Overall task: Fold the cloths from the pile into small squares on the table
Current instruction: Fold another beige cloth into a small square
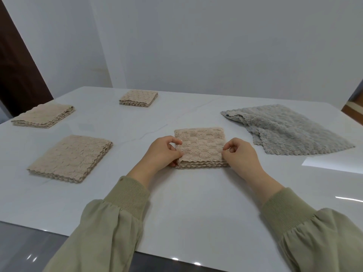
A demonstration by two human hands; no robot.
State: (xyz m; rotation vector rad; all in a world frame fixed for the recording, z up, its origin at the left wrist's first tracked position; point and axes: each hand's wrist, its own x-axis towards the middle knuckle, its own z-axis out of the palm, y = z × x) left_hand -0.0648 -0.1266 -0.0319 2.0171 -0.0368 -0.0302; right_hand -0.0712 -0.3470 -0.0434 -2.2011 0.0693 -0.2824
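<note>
At frame centre, a beige cloth lies folded into a small square on the white table. The left hand and right hand pinch its side edges with curled fingers. Squaring up seems the step in hand; next, the grey cloth at right needs spreading flat. Finished squares lie at left.

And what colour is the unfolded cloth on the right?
The unfolded cloth is light grey; the head view shows it best.
</note>
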